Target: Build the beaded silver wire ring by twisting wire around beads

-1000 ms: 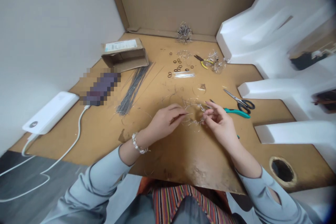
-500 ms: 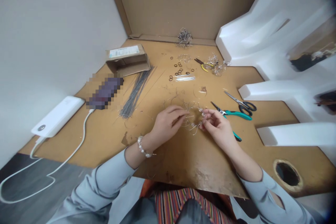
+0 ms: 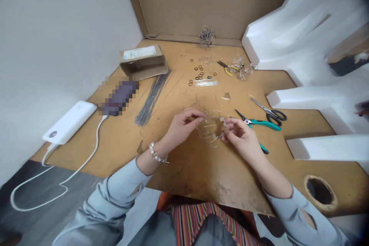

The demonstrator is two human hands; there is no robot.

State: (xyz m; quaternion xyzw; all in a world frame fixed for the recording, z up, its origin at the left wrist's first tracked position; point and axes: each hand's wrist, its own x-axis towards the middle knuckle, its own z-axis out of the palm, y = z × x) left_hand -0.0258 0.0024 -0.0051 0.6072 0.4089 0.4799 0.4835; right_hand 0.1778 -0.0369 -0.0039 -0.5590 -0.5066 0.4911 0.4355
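The work sat in a corner formed by a white wall [image 3: 57,46] on the left, a cardboard panel [image 3: 187,4] at the far side and white foam packing [image 3: 305,42] on the right. The bench [image 3: 230,173] was a scuffed tan board with a round hole [image 3: 319,192] at the near right and wire snippets strewn across it. Toward the left lay a white power bank [image 3: 69,122] with its white cable [image 3: 96,138], a pixelated object [image 3: 118,98] (blurred past naming), an open cardboard box [image 3: 143,61] and a bundle of grey wires [image 3: 152,98]. Further off were a tangled wire cluster [image 3: 206,37], black rubber rings [image 3: 198,73] and yellow-handled pliers [image 3: 226,67]. Black-handled scissors [image 3: 271,114] and teal-handled pliers [image 3: 259,125] lay to the right.

The beaded wire piece [image 3: 211,132] was at bench centre, held between both hands. The left hand [image 3: 181,128] pinched its wire between thumb and forefinger, and the right hand [image 3: 240,138] pinched it by the beads. Both grips sat close to the work, which suits fine wire: a short free length bends where wanted and is less apt to kink.
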